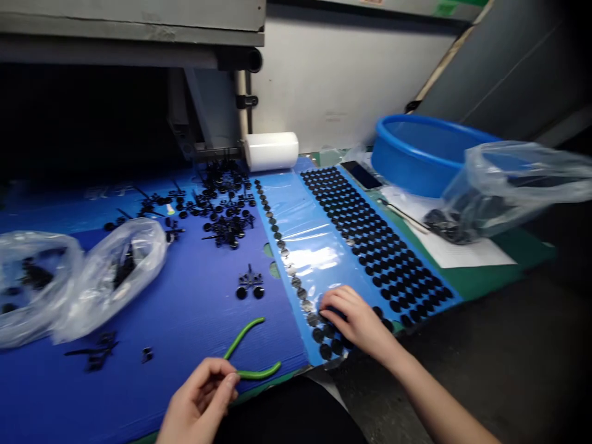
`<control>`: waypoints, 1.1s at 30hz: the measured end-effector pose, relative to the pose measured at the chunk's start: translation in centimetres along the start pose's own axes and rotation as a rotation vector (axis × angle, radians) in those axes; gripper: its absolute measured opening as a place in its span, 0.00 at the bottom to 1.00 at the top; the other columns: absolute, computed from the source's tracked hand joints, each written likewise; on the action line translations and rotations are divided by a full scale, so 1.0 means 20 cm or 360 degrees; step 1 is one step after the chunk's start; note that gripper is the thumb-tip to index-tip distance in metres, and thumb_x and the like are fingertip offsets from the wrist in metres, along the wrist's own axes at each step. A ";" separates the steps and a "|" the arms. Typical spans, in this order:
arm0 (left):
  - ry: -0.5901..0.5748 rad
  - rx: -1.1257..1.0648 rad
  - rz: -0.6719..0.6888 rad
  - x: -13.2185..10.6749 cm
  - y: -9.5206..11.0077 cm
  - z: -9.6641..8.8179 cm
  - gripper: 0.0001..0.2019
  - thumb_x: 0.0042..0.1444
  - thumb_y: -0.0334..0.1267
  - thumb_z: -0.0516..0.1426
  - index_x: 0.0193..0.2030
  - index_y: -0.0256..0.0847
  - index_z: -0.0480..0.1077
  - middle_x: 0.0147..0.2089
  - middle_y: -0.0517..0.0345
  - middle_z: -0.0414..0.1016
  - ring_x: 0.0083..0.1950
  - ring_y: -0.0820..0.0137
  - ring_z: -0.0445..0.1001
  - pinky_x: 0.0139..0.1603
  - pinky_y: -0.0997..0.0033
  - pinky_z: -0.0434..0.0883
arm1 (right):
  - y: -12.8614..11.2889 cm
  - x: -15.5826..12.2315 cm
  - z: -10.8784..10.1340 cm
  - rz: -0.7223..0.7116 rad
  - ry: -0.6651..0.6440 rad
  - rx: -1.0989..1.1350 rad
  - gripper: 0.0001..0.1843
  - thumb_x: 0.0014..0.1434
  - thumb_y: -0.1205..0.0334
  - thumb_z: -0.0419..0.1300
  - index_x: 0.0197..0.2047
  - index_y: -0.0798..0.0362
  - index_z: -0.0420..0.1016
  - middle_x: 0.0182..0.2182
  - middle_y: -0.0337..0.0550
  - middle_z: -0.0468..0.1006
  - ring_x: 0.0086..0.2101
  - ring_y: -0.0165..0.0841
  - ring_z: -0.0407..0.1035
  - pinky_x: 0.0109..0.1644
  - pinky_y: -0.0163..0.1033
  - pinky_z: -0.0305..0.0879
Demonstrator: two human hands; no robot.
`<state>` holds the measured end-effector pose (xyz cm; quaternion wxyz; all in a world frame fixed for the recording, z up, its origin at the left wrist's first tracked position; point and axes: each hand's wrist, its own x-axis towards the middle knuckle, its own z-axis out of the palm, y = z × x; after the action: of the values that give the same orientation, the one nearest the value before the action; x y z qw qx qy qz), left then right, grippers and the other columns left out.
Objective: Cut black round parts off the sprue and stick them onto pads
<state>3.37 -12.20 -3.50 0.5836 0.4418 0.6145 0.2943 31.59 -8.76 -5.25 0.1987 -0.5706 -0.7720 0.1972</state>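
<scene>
My left hand (203, 394) is closed at the front edge, thumb and forefinger pinched at the near end of green-handled pliers (250, 333). The handles spread away to the right; the jaws are hidden by my fingers. Over the near end of the clear film sheet (314, 234), my right hand (354, 317) has its fingers curled together and pointing down-left. What its fingertips hold, if anything, is hidden. Round black discs (325, 351) lie beside and beneath it, in a single row along the sheet's left edge. A black plastic sprue with two discs (250, 287) lies left of the sheet.
Many rows of black discs (379, 240) cover the sheet's right side. Piled sprues (226, 203) lie at the back left, near open plastic bags (134, 246). A white film roll (272, 152), a phone (362, 175), a blue tub (416, 154) and another bag (509, 185) stand behind.
</scene>
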 end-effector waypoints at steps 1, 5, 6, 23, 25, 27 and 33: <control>-0.0033 0.0026 0.0024 0.00 -0.01 -0.01 0.10 0.47 0.45 0.56 0.27 0.40 0.65 0.23 0.63 0.67 0.26 0.74 0.66 0.26 0.80 0.64 | 0.01 0.01 0.00 -0.0033 -0.0015 0.0005 0.04 0.58 0.67 0.52 0.33 0.50 0.66 0.33 0.43 0.70 0.37 0.38 0.63 0.41 0.43 0.60; 0.0221 0.0476 0.0275 0.01 -0.04 -0.13 0.08 0.53 0.42 0.50 0.30 0.40 0.64 0.24 0.61 0.66 0.24 0.73 0.67 0.24 0.77 0.64 | 0.10 0.03 0.02 -0.0152 -0.0051 0.0023 0.03 0.56 0.62 0.54 0.32 0.50 0.67 0.31 0.46 0.70 0.32 0.42 0.64 0.36 0.48 0.60; 0.0388 0.0643 0.0347 0.02 -0.05 -0.18 0.08 0.54 0.41 0.49 0.31 0.41 0.64 0.25 0.61 0.66 0.25 0.73 0.67 0.26 0.76 0.65 | 0.13 0.03 0.03 -0.0160 -0.0101 -0.0054 0.03 0.56 0.60 0.53 0.33 0.48 0.67 0.32 0.47 0.70 0.33 0.43 0.64 0.37 0.48 0.60; 0.0740 0.1179 0.0709 0.23 -0.03 -0.30 0.09 0.55 0.39 0.49 0.41 0.43 0.65 0.38 0.56 0.67 0.41 0.64 0.66 0.40 0.64 0.64 | -0.34 0.53 0.10 -0.0131 0.0021 0.0022 0.07 0.58 0.62 0.52 0.41 0.52 0.65 0.29 0.41 0.71 0.30 0.37 0.67 0.32 0.39 0.63; 0.0627 0.1156 0.0786 0.30 0.03 -0.25 0.09 0.55 0.38 0.49 0.41 0.44 0.65 0.37 0.56 0.67 0.41 0.64 0.65 0.41 0.64 0.64 | -0.34 0.61 0.13 -0.0192 -0.0024 -0.0005 0.10 0.57 0.63 0.54 0.44 0.52 0.65 0.28 0.41 0.72 0.30 0.37 0.67 0.32 0.38 0.63; 0.0567 0.1110 0.0814 0.35 0.07 -0.22 0.09 0.55 0.37 0.49 0.42 0.44 0.65 0.38 0.55 0.66 0.41 0.62 0.65 0.41 0.62 0.64 | -0.34 0.67 0.15 -0.0281 -0.0074 -0.0015 0.08 0.56 0.65 0.55 0.41 0.52 0.68 0.28 0.41 0.72 0.30 0.36 0.68 0.33 0.38 0.63; 0.0560 0.0719 0.0687 0.30 0.09 -0.17 0.11 0.57 0.39 0.46 0.44 0.41 0.63 0.39 0.53 0.67 0.39 0.66 0.69 0.40 0.65 0.67 | -0.44 0.67 0.08 -0.0417 -0.0082 0.0037 0.08 0.59 0.67 0.51 0.34 0.53 0.72 0.29 0.41 0.73 0.31 0.34 0.68 0.35 0.36 0.62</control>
<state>0.86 -5.47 -4.17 0.2808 0.6218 0.6477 0.3391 20.02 1.59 -0.72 0.2094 -0.4572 -0.8424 0.1932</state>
